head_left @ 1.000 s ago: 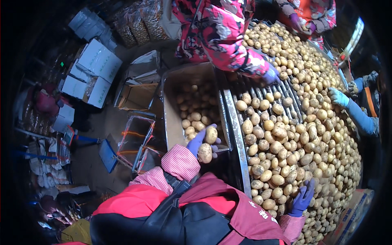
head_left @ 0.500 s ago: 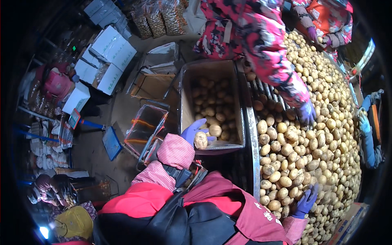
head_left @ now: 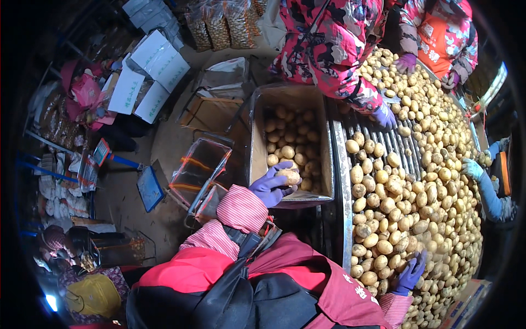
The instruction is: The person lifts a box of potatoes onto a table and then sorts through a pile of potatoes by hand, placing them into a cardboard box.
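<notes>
Potato (head_left: 289, 176) in grip: the gloved left hand (head_left: 267, 187) is curling its fingers around it at the near end of the open carton (head_left: 290, 96), where other potatoes (head_left: 300, 131) are already lying; how high above them it is being held, I cannot tell. Meanwhile the gloved right hand (head_left: 410, 272) is resting among the loose potatoes (head_left: 433, 203) beside the metal table edge (head_left: 343, 203); whether it is gripping one, I cannot tell. Carton filling seems to be the step in hand, the next move likely calling for a low, gentle release inside the walls.
</notes>
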Available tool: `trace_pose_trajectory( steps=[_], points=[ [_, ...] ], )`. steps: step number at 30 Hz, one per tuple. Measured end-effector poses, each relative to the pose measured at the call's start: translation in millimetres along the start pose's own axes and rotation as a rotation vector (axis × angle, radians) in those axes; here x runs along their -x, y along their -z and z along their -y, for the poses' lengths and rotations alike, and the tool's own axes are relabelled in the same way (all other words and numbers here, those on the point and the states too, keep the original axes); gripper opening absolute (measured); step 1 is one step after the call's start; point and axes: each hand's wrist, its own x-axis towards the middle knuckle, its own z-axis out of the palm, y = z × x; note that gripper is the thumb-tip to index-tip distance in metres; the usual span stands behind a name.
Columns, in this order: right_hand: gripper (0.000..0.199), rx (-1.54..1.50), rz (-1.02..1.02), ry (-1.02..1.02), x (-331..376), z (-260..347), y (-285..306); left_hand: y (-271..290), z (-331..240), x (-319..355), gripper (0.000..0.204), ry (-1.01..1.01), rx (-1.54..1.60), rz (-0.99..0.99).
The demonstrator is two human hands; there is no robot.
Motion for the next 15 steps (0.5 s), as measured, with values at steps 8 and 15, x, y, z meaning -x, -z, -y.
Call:
trace_pose_trajectory(
  steps=[8,15],
  points=[
    [0.051,0.016,0.016,0.003,-2,-4,2,19,10,-4,0.027,-0.124,-0.516,-0.116],
    [0.049,0.039,-0.023,0.020,2,-8,4,-12,8,-13,0.045,0.076,-0.025,-0.345]
  ],
)
